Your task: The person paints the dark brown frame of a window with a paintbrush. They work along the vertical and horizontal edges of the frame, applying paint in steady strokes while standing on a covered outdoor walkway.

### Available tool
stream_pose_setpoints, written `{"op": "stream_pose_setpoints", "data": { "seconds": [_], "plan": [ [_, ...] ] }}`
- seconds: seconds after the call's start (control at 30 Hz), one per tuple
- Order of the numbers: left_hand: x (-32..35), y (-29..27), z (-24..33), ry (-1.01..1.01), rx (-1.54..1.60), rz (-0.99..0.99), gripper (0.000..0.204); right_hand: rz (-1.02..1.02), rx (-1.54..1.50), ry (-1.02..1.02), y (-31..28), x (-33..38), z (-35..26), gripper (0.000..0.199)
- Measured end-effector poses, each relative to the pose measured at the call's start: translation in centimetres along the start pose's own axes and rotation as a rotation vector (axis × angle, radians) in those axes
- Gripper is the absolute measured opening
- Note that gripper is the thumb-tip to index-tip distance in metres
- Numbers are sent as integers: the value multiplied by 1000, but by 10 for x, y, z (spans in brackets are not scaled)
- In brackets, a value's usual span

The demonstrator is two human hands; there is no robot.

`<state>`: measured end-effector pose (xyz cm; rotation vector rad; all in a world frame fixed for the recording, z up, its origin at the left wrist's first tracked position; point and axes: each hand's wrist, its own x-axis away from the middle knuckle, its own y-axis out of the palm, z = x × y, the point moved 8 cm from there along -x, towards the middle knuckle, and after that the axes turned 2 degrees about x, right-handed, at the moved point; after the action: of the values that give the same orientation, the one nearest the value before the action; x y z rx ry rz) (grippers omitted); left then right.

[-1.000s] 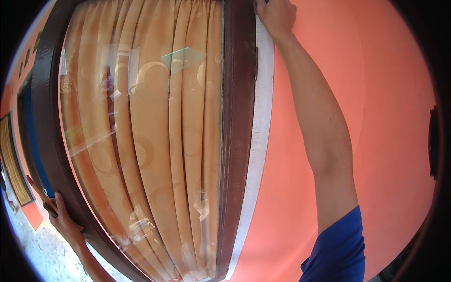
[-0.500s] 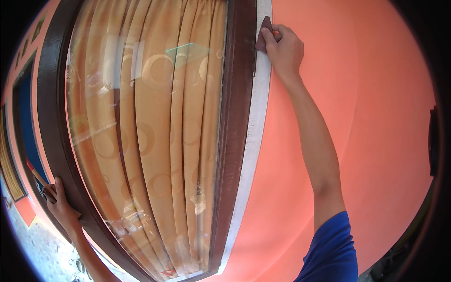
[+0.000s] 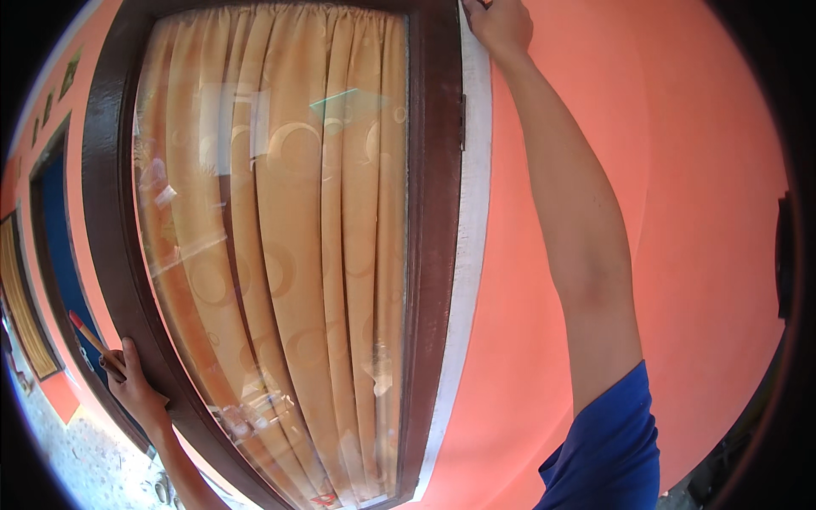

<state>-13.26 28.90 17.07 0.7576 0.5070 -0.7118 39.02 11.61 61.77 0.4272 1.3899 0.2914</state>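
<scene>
Overhead at the top edge, my right hand (image 3: 503,30) is closed on a dark maroon folded piece of sandpaper (image 3: 468,8), mostly cut off by the picture edge. It is at the pale whitish strip (image 3: 455,331) that runs along the outer side of the brown window frame (image 3: 435,212). Low on the left, the fingers of my left hand (image 3: 136,391) wrap round a slim wooden stick with a red end (image 3: 91,332), its other end hidden in the hand. That hand is beside the left brown upright (image 3: 115,246), thumb pointing up.
Glass with reflections (image 3: 255,170) fills the frame, and tan curtains (image 3: 293,212) hang behind it. A salmon-pink wall (image 3: 722,255) stretches to the right. Farther left are a blue door (image 3: 64,246) and another window (image 3: 25,297).
My right hand has moved up with the sandpaper along the pale strip, to the top edge of the picture. The view has shifted slightly; my left hand still grips the stick.
</scene>
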Motion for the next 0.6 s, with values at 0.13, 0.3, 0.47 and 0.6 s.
{"op": "stream_pose_setpoints", "data": {
  "seconds": [0.13,0.3,0.47,0.6],
  "plan": [
    [-2,6,-9,0,25,-15,38,-41,-183,110,2,22,1,18],
    [-2,-2,8,13,-16,18,38,-150,-329,127,-11,97,-30,25],
    [1,-1,9,-13,-53,25,38,-188,-228,130,-14,95,-36,27],
    [-3,2,1,16,-34,18,39,-45,-176,113,6,33,-24,35]
  ]
}}
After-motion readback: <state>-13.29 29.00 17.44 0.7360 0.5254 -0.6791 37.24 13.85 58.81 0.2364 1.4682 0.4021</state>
